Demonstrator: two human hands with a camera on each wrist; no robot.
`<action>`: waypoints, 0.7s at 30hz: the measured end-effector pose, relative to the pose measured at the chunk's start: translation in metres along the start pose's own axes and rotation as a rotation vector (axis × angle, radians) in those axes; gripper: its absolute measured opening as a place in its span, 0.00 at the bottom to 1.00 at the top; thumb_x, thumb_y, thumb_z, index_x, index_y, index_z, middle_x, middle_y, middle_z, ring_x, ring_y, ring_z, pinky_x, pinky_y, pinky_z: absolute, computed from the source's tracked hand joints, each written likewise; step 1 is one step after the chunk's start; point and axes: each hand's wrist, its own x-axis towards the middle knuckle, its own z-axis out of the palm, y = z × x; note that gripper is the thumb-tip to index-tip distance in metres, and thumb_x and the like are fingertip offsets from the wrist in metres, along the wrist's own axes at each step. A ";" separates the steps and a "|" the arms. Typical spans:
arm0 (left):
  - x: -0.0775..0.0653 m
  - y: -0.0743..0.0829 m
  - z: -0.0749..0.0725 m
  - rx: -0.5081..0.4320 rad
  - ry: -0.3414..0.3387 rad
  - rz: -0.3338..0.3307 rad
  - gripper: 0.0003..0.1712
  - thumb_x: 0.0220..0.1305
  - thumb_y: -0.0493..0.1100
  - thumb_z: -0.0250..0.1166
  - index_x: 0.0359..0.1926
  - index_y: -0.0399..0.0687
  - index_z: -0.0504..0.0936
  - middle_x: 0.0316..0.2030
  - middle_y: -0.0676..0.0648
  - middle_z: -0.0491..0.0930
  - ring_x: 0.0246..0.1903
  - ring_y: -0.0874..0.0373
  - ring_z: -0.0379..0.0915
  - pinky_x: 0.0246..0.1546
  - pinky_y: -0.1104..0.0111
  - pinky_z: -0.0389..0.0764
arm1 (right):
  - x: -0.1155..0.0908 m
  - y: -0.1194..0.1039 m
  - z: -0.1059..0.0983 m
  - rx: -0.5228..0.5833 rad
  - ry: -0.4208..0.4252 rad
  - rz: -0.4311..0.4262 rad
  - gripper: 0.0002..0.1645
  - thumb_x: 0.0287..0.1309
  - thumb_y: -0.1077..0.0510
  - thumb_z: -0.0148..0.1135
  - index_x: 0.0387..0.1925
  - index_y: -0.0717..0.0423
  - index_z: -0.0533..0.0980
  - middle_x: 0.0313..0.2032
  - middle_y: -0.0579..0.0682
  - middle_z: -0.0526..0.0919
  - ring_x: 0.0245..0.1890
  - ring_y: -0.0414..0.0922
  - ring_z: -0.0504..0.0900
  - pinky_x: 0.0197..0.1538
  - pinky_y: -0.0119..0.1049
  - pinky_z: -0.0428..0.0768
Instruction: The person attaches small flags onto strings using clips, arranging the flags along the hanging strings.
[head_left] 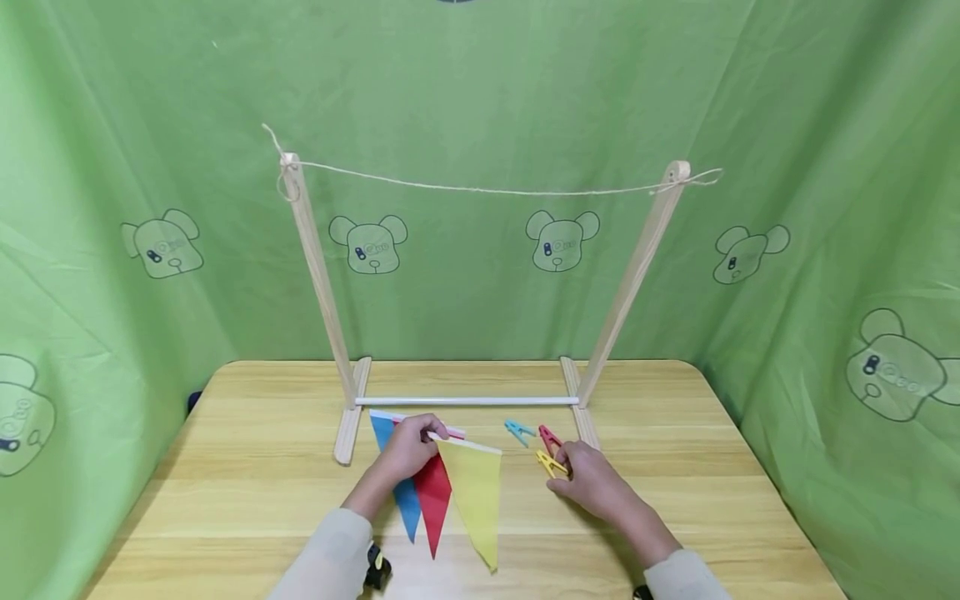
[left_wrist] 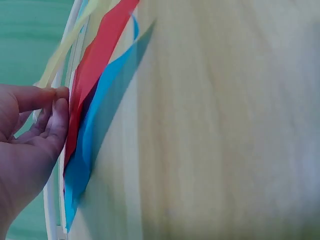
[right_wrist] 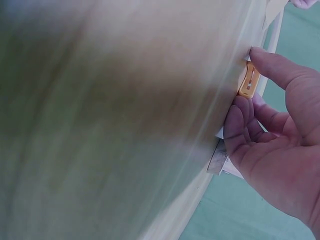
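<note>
My left hand (head_left: 408,446) pinches the white top edge of a yellow triangular pennant (head_left: 476,492) between thumb and fingers, as the left wrist view also shows. Under that hand are a red pennant (head_left: 432,496) and a blue pennant (head_left: 405,504), overlapping, points toward me. At the right, a yellow clothespin (head_left: 550,463) lies between the thumb and curled fingers of my right hand (head_left: 592,479). The right wrist view shows the clothespin (right_wrist: 249,80) with fingertips at both its sides. Just beyond are a red clothespin (head_left: 550,437) and a blue clothespin (head_left: 519,431).
A wooden frame stands at the back of the table (head_left: 255,475), with a left post (head_left: 318,267), a right post (head_left: 637,267) and a white crossbar (head_left: 465,401). A slightly sagging string (head_left: 465,190) joins the post tops. Green cloth (head_left: 465,308) surrounds the table.
</note>
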 end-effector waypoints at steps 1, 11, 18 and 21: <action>0.001 -0.002 0.000 -0.025 0.001 -0.008 0.15 0.57 0.22 0.60 0.36 0.43 0.85 0.32 0.44 0.83 0.26 0.58 0.71 0.28 0.70 0.75 | 0.000 0.000 0.000 0.001 0.000 0.000 0.19 0.50 0.60 0.81 0.35 0.57 0.75 0.30 0.48 0.73 0.30 0.42 0.69 0.29 0.31 0.67; 0.000 -0.001 0.002 -0.233 -0.016 -0.124 0.14 0.60 0.23 0.56 0.41 0.38 0.84 0.25 0.46 0.78 0.27 0.58 0.78 0.32 0.68 0.83 | 0.000 -0.001 -0.002 0.002 -0.006 -0.004 0.19 0.51 0.59 0.80 0.36 0.57 0.76 0.31 0.48 0.73 0.31 0.42 0.69 0.29 0.32 0.67; 0.001 0.002 0.002 -0.381 -0.020 -0.199 0.16 0.64 0.28 0.58 0.53 0.32 0.79 0.26 0.50 0.70 0.29 0.57 0.78 0.38 0.66 0.87 | 0.001 0.001 -0.001 -0.004 -0.011 -0.005 0.19 0.51 0.58 0.80 0.35 0.56 0.75 0.31 0.48 0.72 0.30 0.42 0.68 0.29 0.32 0.67; 0.002 0.002 0.003 -0.417 -0.011 -0.218 0.21 0.63 0.30 0.64 0.58 0.31 0.77 0.28 0.51 0.70 0.28 0.57 0.76 0.38 0.67 0.87 | 0.001 0.001 -0.001 -0.009 -0.014 -0.003 0.19 0.51 0.58 0.80 0.35 0.56 0.75 0.30 0.47 0.72 0.30 0.42 0.68 0.29 0.31 0.66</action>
